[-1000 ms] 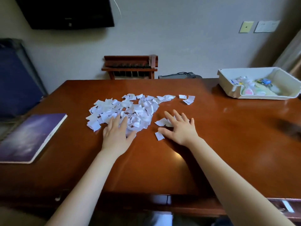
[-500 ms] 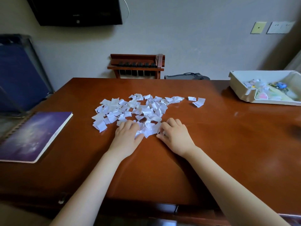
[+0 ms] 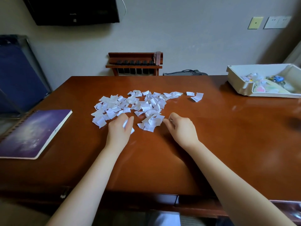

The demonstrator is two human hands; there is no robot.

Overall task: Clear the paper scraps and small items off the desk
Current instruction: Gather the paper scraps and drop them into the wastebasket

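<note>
The desk was glossy polished wood. The scraps were creased white paper; the tray looked matt plastic.

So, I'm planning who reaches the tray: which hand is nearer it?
Right. The right hand is below-left of the tray, at the scraps' right edge; the left hand grips scraps farther left.

I see white paper scraps, some with faint grey print, on a glossy reddish-brown desk. The notebook cover is deep purple with a pale, cloudy streak across it. The tray is cream; inside it I make out a blue toy car among pink and yellow bits. Behind, the wooden rack is dark red-brown, the wall grey-white, the screen black.
</note>
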